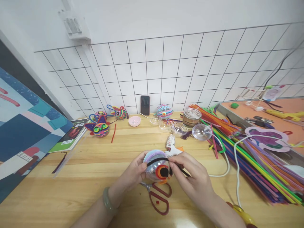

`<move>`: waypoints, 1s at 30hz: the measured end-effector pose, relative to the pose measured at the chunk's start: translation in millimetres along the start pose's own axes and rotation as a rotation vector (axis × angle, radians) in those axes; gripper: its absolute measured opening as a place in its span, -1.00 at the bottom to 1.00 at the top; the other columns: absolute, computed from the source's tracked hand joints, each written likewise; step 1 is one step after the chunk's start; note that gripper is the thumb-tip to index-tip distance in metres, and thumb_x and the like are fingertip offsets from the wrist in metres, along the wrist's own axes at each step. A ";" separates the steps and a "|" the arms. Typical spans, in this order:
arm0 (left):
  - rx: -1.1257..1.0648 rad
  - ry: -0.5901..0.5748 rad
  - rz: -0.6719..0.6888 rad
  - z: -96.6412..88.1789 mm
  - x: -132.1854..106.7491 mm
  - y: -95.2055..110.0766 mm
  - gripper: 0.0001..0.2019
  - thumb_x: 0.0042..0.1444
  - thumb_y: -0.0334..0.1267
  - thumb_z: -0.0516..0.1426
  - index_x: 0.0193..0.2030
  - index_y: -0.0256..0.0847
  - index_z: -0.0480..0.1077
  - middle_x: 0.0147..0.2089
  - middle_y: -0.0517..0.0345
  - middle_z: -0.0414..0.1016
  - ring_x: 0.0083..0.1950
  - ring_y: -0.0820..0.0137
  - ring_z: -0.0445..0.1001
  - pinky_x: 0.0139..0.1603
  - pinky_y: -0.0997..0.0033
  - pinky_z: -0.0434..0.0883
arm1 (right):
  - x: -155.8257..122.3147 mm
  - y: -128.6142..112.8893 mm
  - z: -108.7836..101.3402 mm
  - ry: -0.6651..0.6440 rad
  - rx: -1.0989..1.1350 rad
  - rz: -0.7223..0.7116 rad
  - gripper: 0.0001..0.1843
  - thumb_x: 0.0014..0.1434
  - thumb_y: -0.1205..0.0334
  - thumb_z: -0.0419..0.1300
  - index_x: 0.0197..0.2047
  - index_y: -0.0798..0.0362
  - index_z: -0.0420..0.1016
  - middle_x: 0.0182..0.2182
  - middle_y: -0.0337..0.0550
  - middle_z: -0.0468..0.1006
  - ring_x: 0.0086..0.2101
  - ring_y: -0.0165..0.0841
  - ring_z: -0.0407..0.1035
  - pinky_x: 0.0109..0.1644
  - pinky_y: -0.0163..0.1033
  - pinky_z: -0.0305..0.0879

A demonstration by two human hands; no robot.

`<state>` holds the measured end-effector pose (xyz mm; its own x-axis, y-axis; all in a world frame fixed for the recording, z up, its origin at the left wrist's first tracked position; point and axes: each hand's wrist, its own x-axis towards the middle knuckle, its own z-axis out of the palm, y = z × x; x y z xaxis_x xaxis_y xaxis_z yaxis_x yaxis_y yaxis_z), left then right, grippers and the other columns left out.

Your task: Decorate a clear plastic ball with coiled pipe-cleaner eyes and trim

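Note:
My left hand (138, 169) grips a clear plastic ball (152, 174) from its left side. Pale blue and lilac pipe cleaners line the ball's top, and a round eye of red, orange and black (163, 172) sits on its front. A black pipe cleaner (157, 161) lies bent across the ball above the eye. My right hand (193, 173) pinches that black strand at the ball's right edge, its loose end passing under the fingers. Just below the ball lie scissors with dark red handles (149, 187). Behind my right fingers rests a white glue gun (170, 142).
Bundled pipe cleaners (251, 161) fill the right side, crossed by a white cord (235, 158). Clear half-shells (201, 132), a pink bowl (134, 121) and a phone (145, 105) stand toward the wall. Finished colourful fish figures (101, 129) sit back left.

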<state>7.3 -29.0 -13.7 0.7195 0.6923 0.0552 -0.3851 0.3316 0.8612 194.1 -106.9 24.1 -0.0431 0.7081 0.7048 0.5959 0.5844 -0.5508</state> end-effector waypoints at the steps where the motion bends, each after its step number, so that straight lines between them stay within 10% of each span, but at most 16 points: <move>1: 0.010 0.003 0.003 -0.4 -0.2 -0.6 -0.45 -0.02 -0.04 0.22 0.09 -0.24 0.31 0.11 -0.12 0.38 0.06 0.17 0.40 0.05 0.22 0.36 | -0.1 0.2 0.2 0.001 -0.007 0.003 -0.80 0.19 0.44 0.09 -0.12 0.04 0.39 -0.43 -0.14 0.44 -0.42 -0.36 0.34 -0.39 -0.25 0.31; 30: 0.111 0.089 0.047 -0.7 2.8 -4.6 -0.54 0.03 -0.05 0.18 0.05 -0.17 0.32 0.05 -0.03 0.42 0.04 0.17 0.40 -0.02 0.25 0.38 | -0.1 0.6 4.0 -0.008 -0.029 0.046 -0.81 0.19 0.37 0.08 -0.14 0.02 0.43 -0.37 -0.10 0.55 -0.37 -0.33 0.45 -0.31 -0.25 0.40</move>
<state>10.6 -28.2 -17.8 0.6457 0.7615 0.0562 -0.3474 0.2274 0.9097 191.2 -105.0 22.0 -0.0211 0.7371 0.6755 0.6205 0.5395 -0.5692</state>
